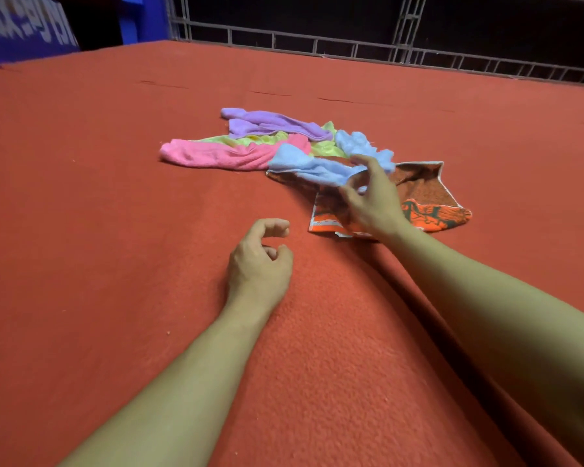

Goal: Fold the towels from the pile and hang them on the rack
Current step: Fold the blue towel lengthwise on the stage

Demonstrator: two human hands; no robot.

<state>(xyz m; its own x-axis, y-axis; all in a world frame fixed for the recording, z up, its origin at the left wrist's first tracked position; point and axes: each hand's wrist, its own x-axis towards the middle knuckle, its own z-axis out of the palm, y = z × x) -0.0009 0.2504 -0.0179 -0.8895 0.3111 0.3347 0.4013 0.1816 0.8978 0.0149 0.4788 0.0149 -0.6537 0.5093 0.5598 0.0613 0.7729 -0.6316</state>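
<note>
Head view: blue towel against right hand fingers.

Five towels lie in one pile: one purple towel, one yellow towel and one pink towel beyond the left hand, one blue towel and one orange towel under the right hand.
</note>
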